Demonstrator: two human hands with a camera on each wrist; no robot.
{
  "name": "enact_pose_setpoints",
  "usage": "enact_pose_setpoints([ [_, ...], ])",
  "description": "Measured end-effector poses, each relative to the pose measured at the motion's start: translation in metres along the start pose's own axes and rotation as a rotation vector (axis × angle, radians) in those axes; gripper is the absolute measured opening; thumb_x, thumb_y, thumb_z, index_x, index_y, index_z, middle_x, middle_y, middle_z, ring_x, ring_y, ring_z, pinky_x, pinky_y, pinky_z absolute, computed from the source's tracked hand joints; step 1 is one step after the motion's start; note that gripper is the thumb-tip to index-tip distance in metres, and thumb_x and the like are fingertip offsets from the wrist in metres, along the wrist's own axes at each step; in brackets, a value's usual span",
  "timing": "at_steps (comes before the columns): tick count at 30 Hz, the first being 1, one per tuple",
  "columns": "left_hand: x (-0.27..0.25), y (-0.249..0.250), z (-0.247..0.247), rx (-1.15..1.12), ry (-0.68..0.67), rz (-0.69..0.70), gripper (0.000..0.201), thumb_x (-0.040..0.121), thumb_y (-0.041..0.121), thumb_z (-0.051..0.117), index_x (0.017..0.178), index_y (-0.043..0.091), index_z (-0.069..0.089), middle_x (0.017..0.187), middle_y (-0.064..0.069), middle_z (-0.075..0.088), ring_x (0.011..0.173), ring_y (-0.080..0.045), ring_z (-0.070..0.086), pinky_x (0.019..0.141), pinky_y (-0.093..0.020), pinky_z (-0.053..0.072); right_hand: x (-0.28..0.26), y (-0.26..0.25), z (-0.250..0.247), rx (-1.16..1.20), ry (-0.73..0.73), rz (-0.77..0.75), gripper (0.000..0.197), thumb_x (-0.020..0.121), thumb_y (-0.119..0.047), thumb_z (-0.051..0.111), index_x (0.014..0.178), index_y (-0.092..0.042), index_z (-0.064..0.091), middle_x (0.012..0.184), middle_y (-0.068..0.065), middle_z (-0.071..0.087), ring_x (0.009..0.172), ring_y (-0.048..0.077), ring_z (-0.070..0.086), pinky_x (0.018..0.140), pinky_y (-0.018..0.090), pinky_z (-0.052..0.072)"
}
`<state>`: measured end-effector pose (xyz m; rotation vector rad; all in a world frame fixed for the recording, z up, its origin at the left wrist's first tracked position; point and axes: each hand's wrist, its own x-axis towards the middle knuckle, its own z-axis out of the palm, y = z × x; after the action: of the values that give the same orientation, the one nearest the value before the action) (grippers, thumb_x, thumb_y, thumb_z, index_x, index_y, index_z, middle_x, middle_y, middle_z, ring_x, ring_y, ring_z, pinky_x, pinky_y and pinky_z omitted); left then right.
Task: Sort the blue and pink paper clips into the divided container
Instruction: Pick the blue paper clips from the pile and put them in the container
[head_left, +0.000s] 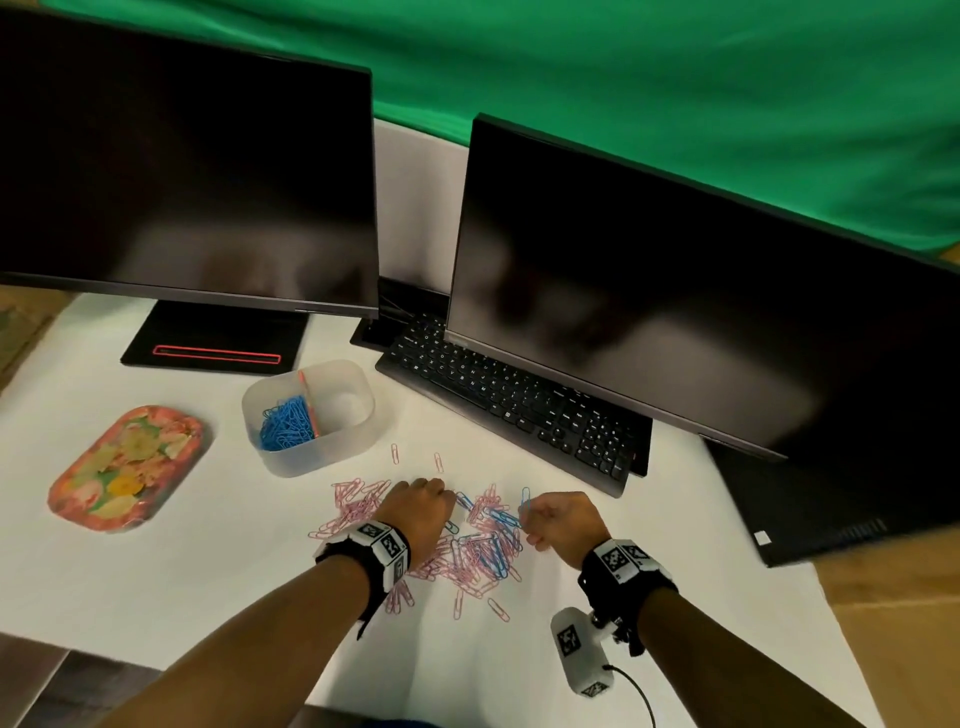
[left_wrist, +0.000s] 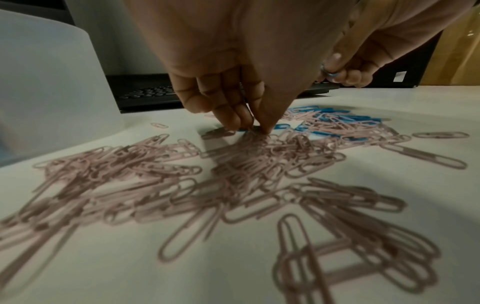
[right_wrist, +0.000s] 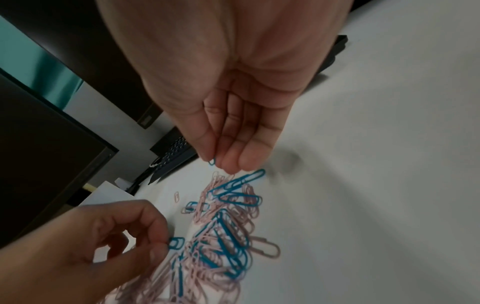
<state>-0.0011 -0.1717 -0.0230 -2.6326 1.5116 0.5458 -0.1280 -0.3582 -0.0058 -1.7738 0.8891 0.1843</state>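
A loose pile of pink and blue paper clips lies on the white table. Behind it to the left stands the translucent divided container; blue clips fill its left compartment, and I see no clips in the right one. My left hand is down at the pile's far edge, thumb and forefinger pinching a blue clip. My right hand hovers just above the pile's right side and pinches another blue clip between thumb and fingers. Several blue clips lie mixed among the pink ones.
A floral tray sits at the left. A black keyboard and two dark monitors stand close behind the pile. A monitor base is behind the container. Two stray pink clips lie between container and pile.
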Motion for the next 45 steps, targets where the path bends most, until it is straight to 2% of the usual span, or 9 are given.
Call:
enact_pose_setpoints([
  [4, 0.002, -0.003, 0.002, -0.075, -0.021, -0.022, 0.031, 0.089, 0.012, 0.051, 0.119, 0.015, 0.050, 0.119, -0.006, 0.056, 0.108, -0.026, 0.054, 0.088, -0.036, 0.043, -0.004, -0.002, -0.001, 0.065, -0.082, 0.000, 0.029, 0.079, 0.003, 0.063, 0.102, -0.014, 0.065, 0.062, 0.008, 0.066, 0.054, 0.021, 0.058, 0.054, 0.028, 0.051],
  [12, 0.003, -0.005, 0.001, -0.133, 0.000, -0.041, 0.019, 0.088, 0.015, 0.050, 0.105, 0.013, 0.058, 0.110, -0.006, 0.055, 0.103, -0.026, 0.055, 0.083, -0.036, 0.046, -0.008, -0.010, 0.002, 0.408, -0.068, 0.092, 0.008, 0.078, -0.002, 0.052, 0.071, -0.005, 0.056, 0.061, 0.012, 0.047, 0.051, 0.025, 0.052, 0.051, 0.029, 0.047],
  [16, 0.001, -0.006, -0.003, -0.397, 0.086, -0.117, 0.013, 0.086, 0.008, 0.049, 0.093, 0.014, 0.059, 0.095, -0.007, 0.064, 0.086, -0.026, 0.060, 0.066, -0.028, 0.041, -0.006, -0.012, 0.002, 0.575, -0.030, 0.137, 0.018, 0.085, -0.001, 0.046, 0.070, -0.001, 0.055, 0.060, 0.014, 0.049, 0.052, 0.026, 0.050, 0.051, 0.029, 0.043],
  [20, 0.008, -0.011, -0.004, -0.751, 0.180, -0.229, 0.023, 0.086, 0.003, 0.051, 0.073, 0.021, 0.058, 0.096, 0.006, 0.065, 0.072, -0.026, 0.062, 0.066, -0.027, 0.049, -0.003, -0.012, 0.002, 0.578, -0.006, 0.150, 0.012, 0.086, -0.001, 0.049, 0.076, -0.002, 0.054, 0.061, 0.014, 0.051, 0.052, 0.025, 0.050, 0.051, 0.030, 0.039],
  [24, 0.013, -0.013, -0.009, -1.052, 0.159, -0.313, 0.032, 0.083, 0.003, 0.048, 0.092, 0.028, 0.065, 0.083, -0.008, 0.069, 0.070, -0.023, 0.061, 0.068, -0.026, 0.049, 0.006, 0.000, 0.005, 0.191, 0.033, 0.060, 0.011, 0.092, -0.014, 0.056, 0.082, -0.009, 0.058, 0.066, 0.007, 0.055, 0.054, 0.020, 0.051, 0.052, 0.027, 0.039],
  [28, 0.017, -0.008, -0.017, -1.342, 0.124, -0.382, 0.021, 0.081, 0.010, 0.051, 0.078, 0.020, 0.068, 0.081, -0.008, 0.067, 0.088, -0.027, 0.066, 0.088, -0.036, 0.054, 0.008, 0.002, 0.011, -0.424, 0.072, -0.099, 0.011, 0.087, -0.024, 0.061, 0.097, -0.019, 0.062, 0.074, -0.008, 0.055, 0.068, 0.009, 0.053, 0.063, 0.019, 0.040],
  [32, 0.023, -0.002, -0.027, -1.525, 0.121, -0.471, 0.031, 0.088, -0.006, 0.040, 0.067, 0.004, 0.061, 0.067, -0.013, 0.055, 0.067, -0.024, 0.058, 0.072, -0.035, 0.055, 0.011, 0.001, 0.020, -0.655, 0.036, -0.142, 0.025, 0.088, -0.029, 0.061, 0.110, -0.018, 0.062, 0.104, 0.001, 0.057, 0.097, 0.019, 0.057, 0.077, 0.023, 0.042],
  [37, 0.030, 0.002, -0.028, -1.305, 0.142, -0.507, 0.033, 0.085, 0.000, 0.041, 0.060, 0.013, 0.059, 0.064, -0.003, 0.054, 0.066, -0.020, 0.050, 0.063, -0.025, 0.039, 0.016, -0.003, 0.026, -0.659, 0.031, -0.102, 0.014, 0.090, -0.018, 0.052, 0.086, -0.011, 0.064, 0.098, 0.010, 0.063, 0.092, 0.025, 0.061, 0.072, 0.027, 0.048],
  [45, 0.031, 0.012, -0.012, -0.396, 0.004, -0.161, 0.024, 0.091, 0.015, 0.053, 0.113, 0.025, 0.061, 0.115, 0.000, 0.052, 0.100, -0.024, 0.060, 0.085, -0.031, 0.049, 0.021, -0.007, 0.024, -0.637, 0.030, -0.048, 0.014, 0.084, -0.008, 0.051, 0.083, -0.016, 0.063, 0.100, 0.009, 0.066, 0.084, 0.025, 0.059, 0.069, 0.025, 0.047],
])
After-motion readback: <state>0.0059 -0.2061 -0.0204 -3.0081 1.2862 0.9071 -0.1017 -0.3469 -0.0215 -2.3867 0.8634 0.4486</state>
